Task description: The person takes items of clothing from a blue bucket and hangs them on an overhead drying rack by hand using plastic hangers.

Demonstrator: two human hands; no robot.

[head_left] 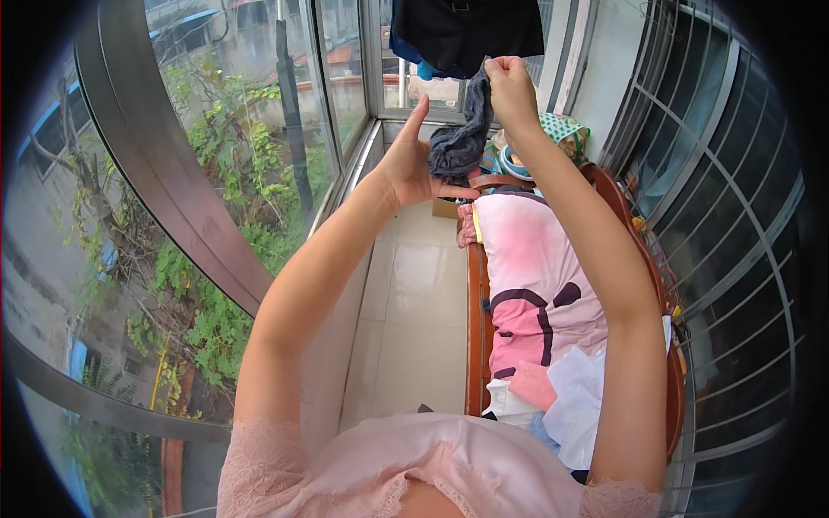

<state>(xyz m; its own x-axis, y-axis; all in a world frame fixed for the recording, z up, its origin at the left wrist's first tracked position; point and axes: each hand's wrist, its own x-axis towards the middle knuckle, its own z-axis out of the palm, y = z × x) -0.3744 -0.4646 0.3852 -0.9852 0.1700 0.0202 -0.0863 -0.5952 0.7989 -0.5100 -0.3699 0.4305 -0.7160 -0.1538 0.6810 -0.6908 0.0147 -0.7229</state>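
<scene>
A dark grey, crumpled cloth garment [460, 142] hangs in front of me at about head height, narrow at the top and bunched at the bottom. I cannot tell its exact kind. My right hand [511, 91] pinches its upper end between thumb and fingers. At its lower left, my left hand [413, 164] has the thumb raised and the fingers stretched out behind and below the bunched part. The cloth touches or nearly touches that palm and hides some of the fingers.
Dark clothes [466, 34] hang overhead at the far end. On the right, a wooden bench [476, 345] bears a pink cushion [527, 233] and white clothing [577, 401]. A green-and-white patterned bag [561, 129] stands beyond it. Window frames [164, 173] line the left, a barred window [725, 173] the right.
</scene>
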